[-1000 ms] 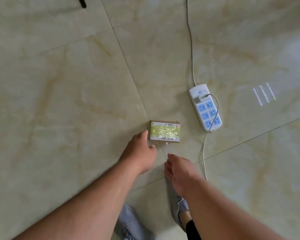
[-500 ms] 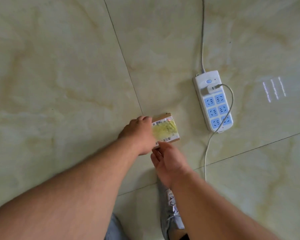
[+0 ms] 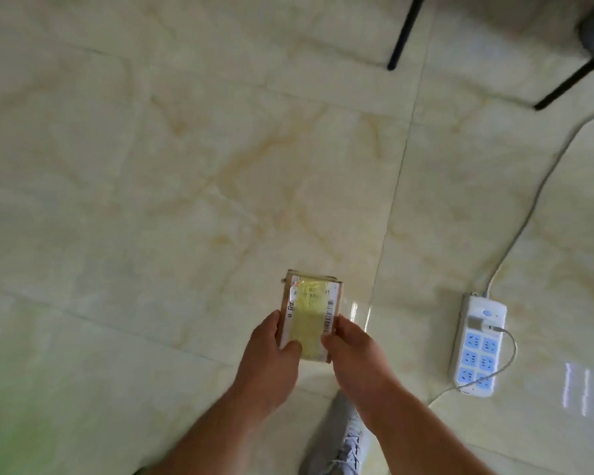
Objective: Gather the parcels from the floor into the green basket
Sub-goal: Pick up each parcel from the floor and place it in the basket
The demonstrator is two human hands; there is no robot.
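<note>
Glossy cream marble-veined floor tile (image 3: 186, 200), dark grout lines. Parcel (image 3: 311, 310): small flat rectangular cardboard box, brown edges, yellowish shiny tape, white barcode label; held above floor. Left hand (image 3: 270, 351) clamped on parcel's left edge, right hand (image 3: 352, 351) on right edge. White power strip (image 3: 477, 347), blue sockets, lies at right. Grey shoe (image 3: 343, 443) below.

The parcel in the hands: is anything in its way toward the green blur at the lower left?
Nothing visible. The parcel is held by the left hand and right hand, and only bare floor lies toward the green blur. The basket itself cannot be made out.
</note>
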